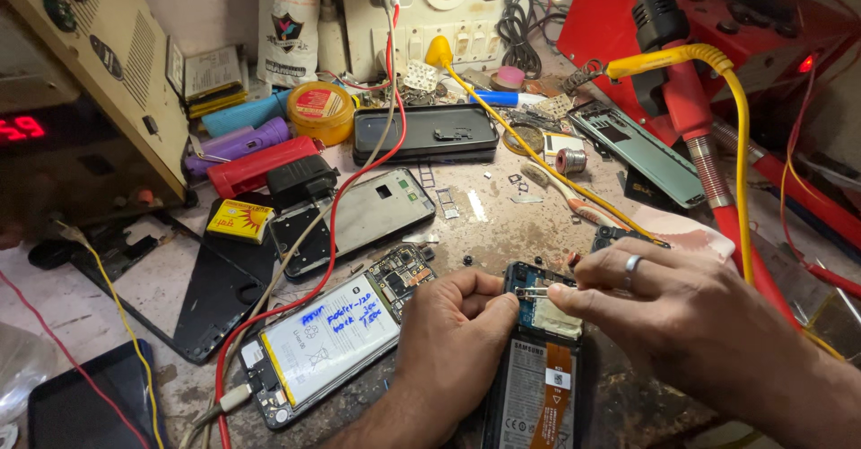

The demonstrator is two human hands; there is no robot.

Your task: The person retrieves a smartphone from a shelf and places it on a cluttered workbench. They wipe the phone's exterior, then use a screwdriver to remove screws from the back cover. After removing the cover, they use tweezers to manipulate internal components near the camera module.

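Closest to the camera, an opened phone (536,373) lies face down at the near edge of the worktop (502,225), back cover off, with its dark battery and an orange strip showing below a blue board at the top.

Both hands are on that top end. The left hand (453,337) has its fingers (491,310) curled nearly closed, thumb and forefinger tips pressed against the phone's upper left corner, so it looks like it's bracing the frame more than carrying anything. The right hand (682,314), ring on one finger, has its fingers (574,295) pinched tight on a small pair of metal tweezers (533,292), whose tips sit right over the board.

My worry: those tips are metal and the battery seems connected, so a slip could bridge contacts or scratch the board. Whatever tiny part sits in the tips (can't tell if there is one) could also ping off into the clutter.

Just left, a second opened phone (327,341) with a white battery lies clipped to red and white leads (336,225), near enough for a wrist to snag them.

Farther back sit a bare phone frame (359,220), a yellow tin (320,113), and a yellow hose (708,63) looping over the right arm, which might tug.
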